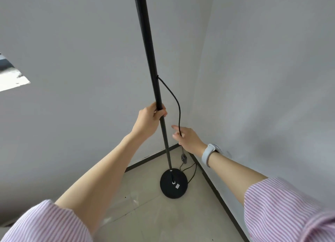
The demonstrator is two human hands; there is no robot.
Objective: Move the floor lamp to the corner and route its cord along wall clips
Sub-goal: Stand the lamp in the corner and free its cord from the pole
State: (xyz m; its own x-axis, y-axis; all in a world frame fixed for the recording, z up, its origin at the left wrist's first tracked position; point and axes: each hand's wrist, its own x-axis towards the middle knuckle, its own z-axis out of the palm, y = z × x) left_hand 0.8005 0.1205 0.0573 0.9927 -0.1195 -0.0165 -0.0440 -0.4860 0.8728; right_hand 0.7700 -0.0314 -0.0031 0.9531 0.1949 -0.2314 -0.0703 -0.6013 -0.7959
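Observation:
A black floor lamp stands in the room's corner, its thin pole (147,47) rising out of the top of the frame from a round black base (173,183) on the floor. My left hand (150,119) grips the pole at mid-height. A black cord (176,100) leaves the pole above that hand, loops down to my right hand (187,136), then drops to an inline switch (184,158) and slack on the floor. The cord runs against my right hand's fingers, which reach toward the pole; whether they pinch it is unclear. No wall clips are visible.
Two grey walls meet just behind the lamp, edged with a dark baseboard (213,185). The floor is pale tile (145,214). A bright window opening (10,76) shows at the left edge. A white band sits on my right wrist (208,154).

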